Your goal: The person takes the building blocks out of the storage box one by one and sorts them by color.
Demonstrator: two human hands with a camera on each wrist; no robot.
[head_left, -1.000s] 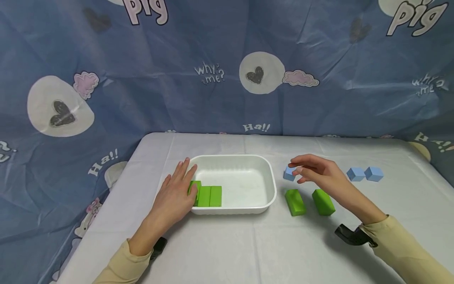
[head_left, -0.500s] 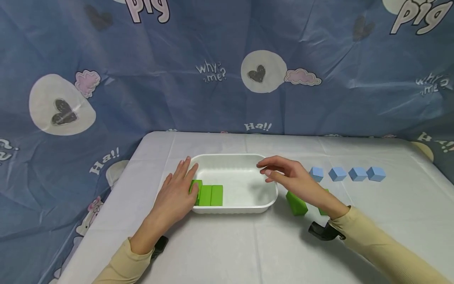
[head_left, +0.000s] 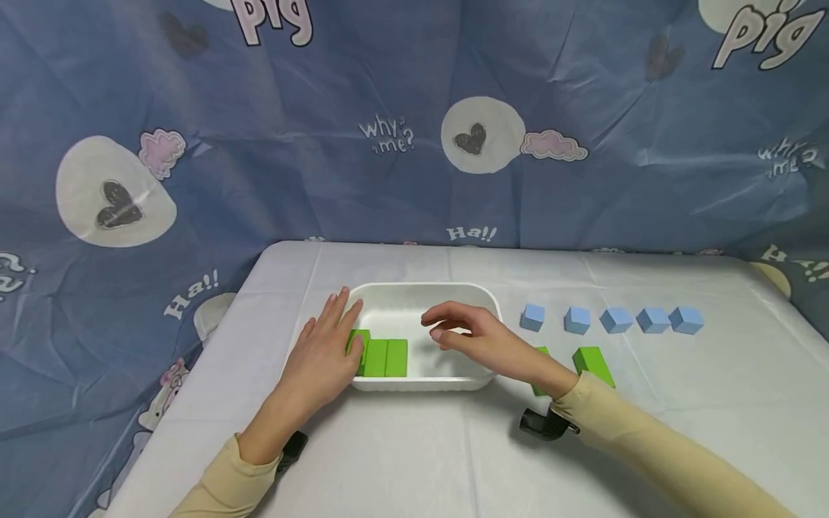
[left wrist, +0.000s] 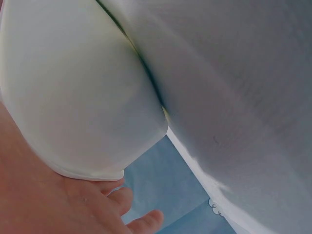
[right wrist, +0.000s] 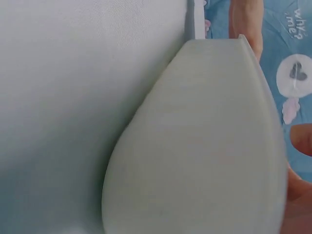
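Observation:
My left hand [head_left: 324,347] rests on the left rim of a white plastic tray [head_left: 424,384], its fingers stretched out and the thumb over the inside. In the left wrist view that hand [left wrist: 92,207] lies against the rim of the tray [left wrist: 83,97]. Three green blocks [head_left: 396,357] stand side by side in the tray's near left corner, the leftmost partly covered by the thumb. Over the tray's right half hovers my right hand [head_left: 476,338], fingers loosely bent and thumb apart, holding nothing. The right wrist view shows its thumb [right wrist: 303,139] beyond the tray wall.
Several light blue cubes [head_left: 616,320] form a row on the white-covered table right of the tray. In front of them lie two green blocks, one [head_left: 592,363] in plain sight and another [head_left: 540,388] partly behind my right forearm. A patterned blue cloth [head_left: 311,180] hangs behind.
My right hand has moved left from beside the blue cubes to over the tray, uncovering the whole row of cubes. The left hand and the blocks in the tray stay as they were.

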